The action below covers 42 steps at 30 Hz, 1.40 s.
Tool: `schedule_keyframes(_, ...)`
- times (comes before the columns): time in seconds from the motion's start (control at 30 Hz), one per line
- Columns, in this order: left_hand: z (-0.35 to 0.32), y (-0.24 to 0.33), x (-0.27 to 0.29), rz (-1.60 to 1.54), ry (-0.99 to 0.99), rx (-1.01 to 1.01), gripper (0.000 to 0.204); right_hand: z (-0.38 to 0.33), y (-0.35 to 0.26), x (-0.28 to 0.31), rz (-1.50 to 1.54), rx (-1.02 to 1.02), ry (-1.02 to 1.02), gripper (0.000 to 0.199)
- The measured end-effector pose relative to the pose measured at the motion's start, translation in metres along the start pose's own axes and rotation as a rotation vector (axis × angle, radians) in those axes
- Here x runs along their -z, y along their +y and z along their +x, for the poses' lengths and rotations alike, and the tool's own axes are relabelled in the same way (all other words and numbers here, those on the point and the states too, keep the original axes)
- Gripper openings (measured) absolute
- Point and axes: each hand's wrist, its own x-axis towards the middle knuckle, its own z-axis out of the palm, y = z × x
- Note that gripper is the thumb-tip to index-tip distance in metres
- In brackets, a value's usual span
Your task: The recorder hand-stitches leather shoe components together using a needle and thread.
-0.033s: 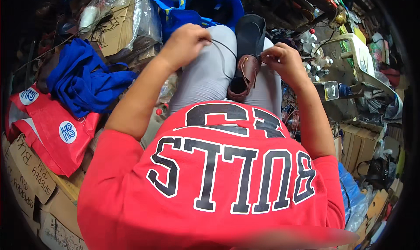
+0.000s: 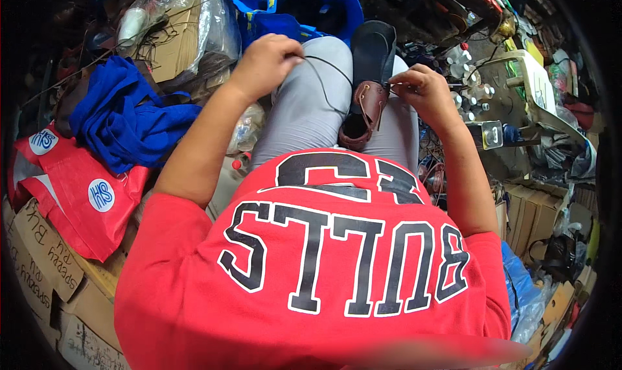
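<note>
Unchanged from the preceding frame, so mid-stitch; brown shoe (image 2: 363, 114) lying at the right edge of the grey lap (image 2: 298, 117); right hand (image 2: 421, 91) pinching the shoe's rim; farther, left hand (image 2: 269, 62) fisted on black thread (image 2: 324, 78), pulled taut.

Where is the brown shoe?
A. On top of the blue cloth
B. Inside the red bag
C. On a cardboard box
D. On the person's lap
D. The brown shoe lies on the grey-trousered lap between the two hands, with the right hand at its edge and the left hand pulling a dark thread from it.
</note>
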Motion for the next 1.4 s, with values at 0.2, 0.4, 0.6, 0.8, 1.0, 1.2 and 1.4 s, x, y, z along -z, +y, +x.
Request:
schedule_keyframes(0.2,-0.03,-0.032,0.024,0.637,0.02,0.241,0.018,-0.001,0.001,-0.004,0.036,0.011,0.022,0.016)
schedule_keyframes(0.4,-0.002,0.026,-0.011,0.115,-0.032,-0.212,0.017,-0.007,0.001,-0.011,0.022,-0.03,0.013,0.019)
schedule_keyframes(0.6,0.002,0.013,-0.024,0.1,-0.067,-0.229,0.007,-0.015,-0.003,-0.021,-0.043,0.059,0.105,0.029)
schedule_keyframes(0.8,-0.004,0.027,-0.026,-0.294,-0.034,0.059,0.016,-0.029,0.003,-0.029,-0.196,0.098,0.127,0.033)
schedule_keyframes(1.0,0.012,0.031,-0.043,-0.094,-0.056,0.033,0.018,-0.033,-0.003,-0.033,-0.273,0.124,0.165,0.033)
schedule_keyframes(1.2,0.053,-0.01,-0.027,-0.123,0.041,0.048,0.006,-0.03,0.003,-0.024,-0.213,0.093,0.103,0.035)
schedule_keyframes(1.4,0.036,-0.043,-0.032,0.105,-0.099,0.197,0.023,-0.036,-0.009,-0.033,-0.361,0.137,0.158,0.035)
